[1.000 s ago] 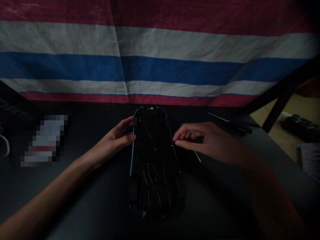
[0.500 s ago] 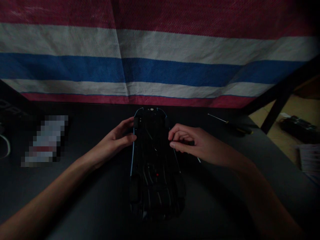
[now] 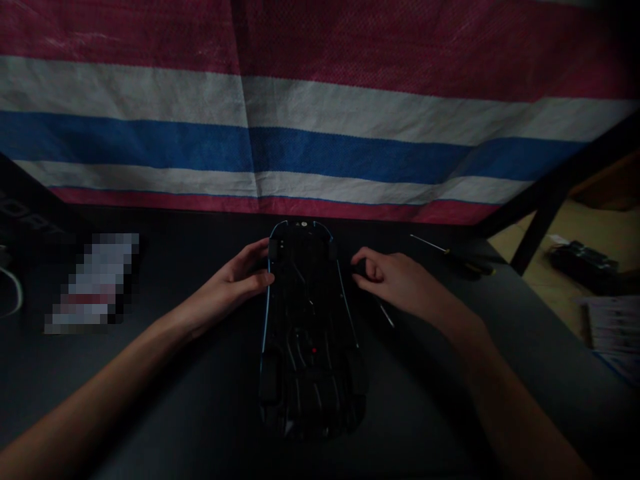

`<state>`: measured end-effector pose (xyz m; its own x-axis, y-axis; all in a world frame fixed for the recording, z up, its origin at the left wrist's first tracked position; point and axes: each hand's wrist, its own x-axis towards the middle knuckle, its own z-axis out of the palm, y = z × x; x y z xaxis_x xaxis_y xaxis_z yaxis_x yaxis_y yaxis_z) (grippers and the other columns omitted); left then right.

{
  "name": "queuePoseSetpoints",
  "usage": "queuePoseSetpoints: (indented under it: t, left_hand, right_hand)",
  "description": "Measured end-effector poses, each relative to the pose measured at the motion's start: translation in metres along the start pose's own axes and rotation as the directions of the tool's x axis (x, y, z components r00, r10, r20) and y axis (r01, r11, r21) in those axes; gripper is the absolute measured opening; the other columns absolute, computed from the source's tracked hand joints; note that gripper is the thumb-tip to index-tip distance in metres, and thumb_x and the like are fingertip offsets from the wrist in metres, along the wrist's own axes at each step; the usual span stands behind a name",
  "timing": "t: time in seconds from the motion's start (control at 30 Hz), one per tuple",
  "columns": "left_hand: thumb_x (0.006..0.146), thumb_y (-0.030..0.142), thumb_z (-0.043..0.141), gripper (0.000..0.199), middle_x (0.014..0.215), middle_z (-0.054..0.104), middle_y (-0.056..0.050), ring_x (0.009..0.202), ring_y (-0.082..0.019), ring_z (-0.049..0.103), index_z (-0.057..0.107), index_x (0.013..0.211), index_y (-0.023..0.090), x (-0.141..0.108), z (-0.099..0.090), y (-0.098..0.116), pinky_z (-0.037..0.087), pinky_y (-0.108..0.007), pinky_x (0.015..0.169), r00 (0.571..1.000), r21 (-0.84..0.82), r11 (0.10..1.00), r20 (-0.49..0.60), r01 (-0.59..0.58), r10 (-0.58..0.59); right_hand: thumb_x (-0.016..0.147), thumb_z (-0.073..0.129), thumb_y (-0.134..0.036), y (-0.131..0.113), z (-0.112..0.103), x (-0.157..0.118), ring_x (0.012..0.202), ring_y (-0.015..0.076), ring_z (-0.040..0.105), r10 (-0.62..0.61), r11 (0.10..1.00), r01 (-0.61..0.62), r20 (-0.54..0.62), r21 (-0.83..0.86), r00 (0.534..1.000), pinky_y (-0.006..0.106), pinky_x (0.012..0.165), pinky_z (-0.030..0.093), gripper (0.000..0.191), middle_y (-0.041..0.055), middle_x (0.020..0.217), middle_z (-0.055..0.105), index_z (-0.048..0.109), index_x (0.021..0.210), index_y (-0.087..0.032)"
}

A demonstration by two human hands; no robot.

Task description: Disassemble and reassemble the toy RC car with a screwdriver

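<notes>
A toy car [image 3: 311,300] lies upside down on the dark table, its black underside facing up and thin blue edges along its sides. My left hand [image 3: 243,277] grips its left side near the front-left wheel, thumb against the blue edge and the other fingers partly hidden behind it. My right hand [image 3: 385,277] is just right of the car, apart from it, thumb and forefinger separated with nothing between them. Below that hand a thin metal shaft [image 3: 386,315] lies on the table; its other end is lost in shadow.
A screwdriver [image 3: 447,251] with a dark and yellow handle lies at the back right. A blurred-out flat object [image 3: 95,280] is at left, beside a white cable [image 3: 17,293]. A striped sheet [image 3: 300,150] hangs behind the table. Dark items and papers [image 3: 617,323] are beyond the right edge.
My right hand has drawn away from the car's right side, and its thumb and forefinger have parted. My left hand stays on the car. The view has shifted slightly.
</notes>
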<state>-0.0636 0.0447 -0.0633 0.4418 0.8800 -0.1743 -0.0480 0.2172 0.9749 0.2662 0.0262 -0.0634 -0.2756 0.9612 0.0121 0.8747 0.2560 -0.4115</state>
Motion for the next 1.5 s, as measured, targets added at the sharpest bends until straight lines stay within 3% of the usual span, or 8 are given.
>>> queuePoseSetpoints:
  t: [0.07,0.13,0.27,0.33,0.4,0.57,1.2,1.5]
  left_hand:
    - [0.086,0.032,0.080,0.064,0.165,0.044,-0.002,0.153,-0.033,0.039,0.056,0.146,0.034,0.000,0.000,0.000,0.034,-0.050,0.126,1.000,-0.003,1.000,0.003,-0.002,0.002]
    - [0.086,0.032,0.080,0.063,0.165,0.043,-0.001,0.153,-0.033,0.039,0.057,0.145,0.035,0.000,0.000,0.000,0.035,-0.049,0.126,1.000,-0.006,1.000,0.005,-0.007,0.007]
    - [0.086,0.032,0.080,0.064,0.165,0.045,-0.001,0.152,-0.032,0.040,0.057,0.145,0.036,0.000,-0.001,-0.002,0.037,-0.048,0.125,1.000,-0.014,1.000,0.011,-0.006,0.007]
    - [0.086,0.032,0.080,0.066,0.165,0.045,-0.001,0.152,-0.032,0.040,0.056,0.146,0.037,0.000,-0.002,-0.003,0.038,-0.048,0.124,1.000,-0.013,1.000,0.011,-0.004,0.004]
    - [0.086,0.032,0.079,0.065,0.165,0.045,-0.001,0.152,-0.033,0.040,0.056,0.147,0.036,0.001,-0.002,-0.003,0.036,-0.049,0.125,1.000,0.002,1.000,0.023,-0.013,0.013]
    - [0.088,0.032,0.077,0.064,0.166,0.043,-0.001,0.154,-0.033,0.037,0.054,0.148,0.035,0.001,-0.002,-0.003,0.036,-0.048,0.125,1.000,0.015,1.000,0.025,-0.019,0.019]
    - [0.089,0.031,0.076,0.064,0.166,0.043,-0.002,0.152,-0.033,0.040,0.053,0.149,0.035,0.001,-0.004,-0.004,0.039,-0.048,0.124,0.999,0.024,1.000,0.029,-0.015,0.014]
    - [0.090,0.032,0.075,0.061,0.166,0.043,-0.002,0.153,-0.033,0.038,0.055,0.148,0.034,0.000,-0.001,-0.002,0.037,-0.049,0.125,1.000,0.016,1.000,0.025,-0.010,0.010]
  right_hand:
    - [0.096,0.063,-0.037,-0.012,-0.004,0.000,0.063,0.0146,0.058,-0.051,0.993,0.056,-0.048,0.103,0.998,0.030,0.060,0.041,0.020,-0.0044,0.072,0.058,0.065,0.113,-0.026]
    - [0.097,0.063,-0.037,-0.028,-0.012,-0.002,0.069,0.0157,0.061,-0.079,0.964,0.127,-0.205,0.233,0.976,0.031,0.065,0.047,0.021,-0.0038,0.077,0.060,0.062,0.116,-0.027]
    - [0.099,0.062,-0.035,-0.054,-0.021,-0.013,0.083,0.0204,0.070,-0.006,0.904,0.270,-0.623,0.330,0.782,0.038,0.076,0.057,0.024,0.0019,0.097,0.067,0.056,0.122,-0.031]
    - [0.099,0.063,-0.035,-0.060,-0.020,-0.018,0.088,0.0224,0.072,-0.018,0.904,0.309,-0.697,0.295,0.717,0.041,0.078,0.060,0.026,0.0046,0.106,0.068,0.056,0.124,-0.032]
    - [0.098,0.066,-0.033,-0.062,-0.017,-0.021,0.091,0.0232,0.073,-0.062,0.920,0.318,-0.717,0.228,0.694,0.042,0.080,0.061,0.027,0.0059,0.113,0.068,0.057,0.124,-0.033]
    - [0.096,0.069,-0.030,-0.060,-0.012,-0.021,0.099,0.0235,0.073,-0.158,0.940,0.324,-0.698,0.112,0.699,0.041,0.087,0.062,0.033,0.0057,0.118,0.068,0.057,0.126,-0.036]
    - [0.095,0.069,-0.028,-0.062,-0.011,-0.026,0.092,0.0241,0.074,-0.259,0.941,0.337,-0.695,-0.026,0.670,0.041,0.081,0.062,0.035,0.0053,0.113,0.072,0.057,0.127,-0.034]
    - [0.095,0.067,-0.018,-0.067,-0.021,-0.031,0.103,0.0246,0.073,-0.321,0.923,0.385,-0.609,-0.028,0.725,0.042,0.090,0.060,0.043,0.0015,0.104,0.075,0.051,0.131,-0.037]
